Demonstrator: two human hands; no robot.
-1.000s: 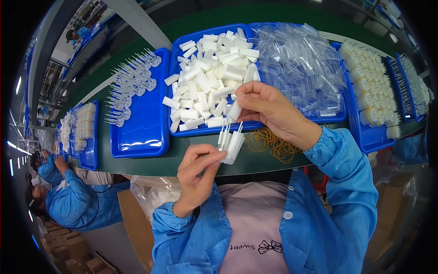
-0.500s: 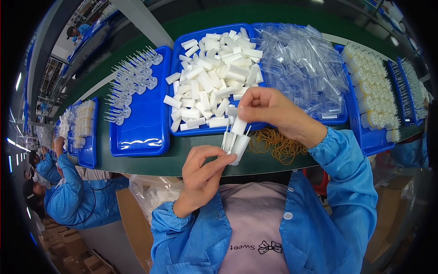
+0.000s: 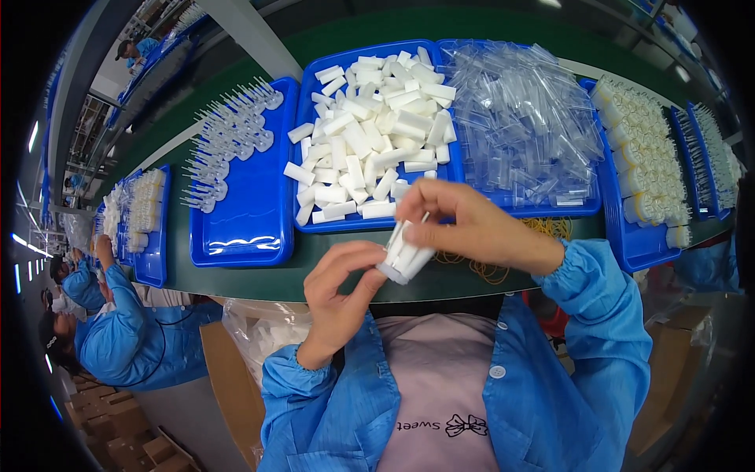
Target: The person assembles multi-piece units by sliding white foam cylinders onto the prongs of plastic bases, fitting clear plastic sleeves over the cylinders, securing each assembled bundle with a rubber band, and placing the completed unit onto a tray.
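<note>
Just over the table's near edge, my hands hold a small assembly [image 3: 401, 266] of white blocks set among thin prongs on a clear round base. My left hand [image 3: 340, 293] pinches it low on the left, thumb and fingers at the base. Curled over its upper end are the fingers of my right hand [image 3: 460, 228], which hide most of the top. Behind them a blue tray is heaped with loose white blocks [image 3: 358, 138]. Yellow-brown rubber bands [image 3: 491, 271] lie on the table beneath my right hand, partly covered by it.
Left of the white blocks, clear pronged bases [image 3: 240, 130] occupy part of a blue tray [image 3: 236, 248]. Clear plastic sleeves [image 3: 523, 118] fill another tray on the right. Beyond stand banded white assemblies [image 3: 641, 157]. Co-workers in blue [image 3: 141, 342] sit at the far left.
My right hand has moved down and left, closing over the assembly's top. The white block that stuck up has sunk between the prongs. My left hand has shifted slightly left and down.
</note>
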